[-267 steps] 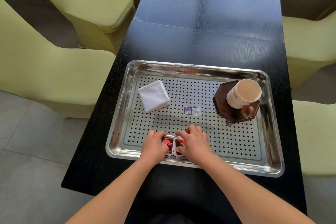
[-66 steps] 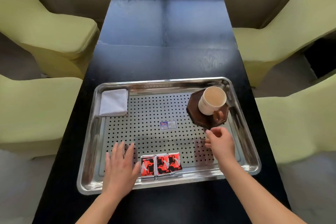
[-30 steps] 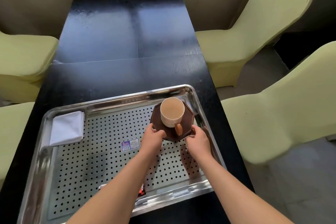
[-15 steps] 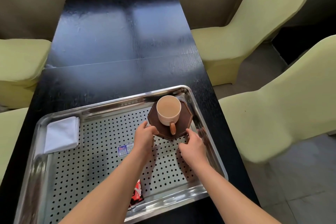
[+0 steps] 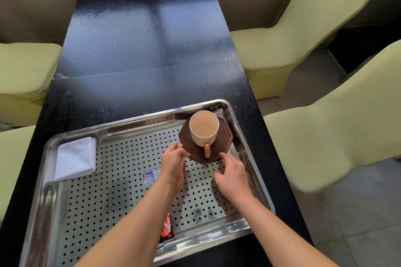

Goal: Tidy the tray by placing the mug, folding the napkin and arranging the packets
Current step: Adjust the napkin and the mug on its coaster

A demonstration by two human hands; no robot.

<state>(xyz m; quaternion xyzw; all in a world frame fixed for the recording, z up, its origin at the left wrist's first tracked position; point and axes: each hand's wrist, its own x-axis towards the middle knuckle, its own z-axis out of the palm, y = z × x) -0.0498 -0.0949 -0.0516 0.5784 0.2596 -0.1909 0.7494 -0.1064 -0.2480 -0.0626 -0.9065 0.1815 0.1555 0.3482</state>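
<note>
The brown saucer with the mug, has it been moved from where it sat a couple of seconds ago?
Yes. The saucer with the mug has slid away from the person into the tray's far right corner.

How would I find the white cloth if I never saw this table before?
Start at the shiny metal tray with holes, on the black table. Look in its far left corner, opposite the mug on its brown coaster. The folded napkin lies there, the only soft, plain white thing on the tray.
</note>
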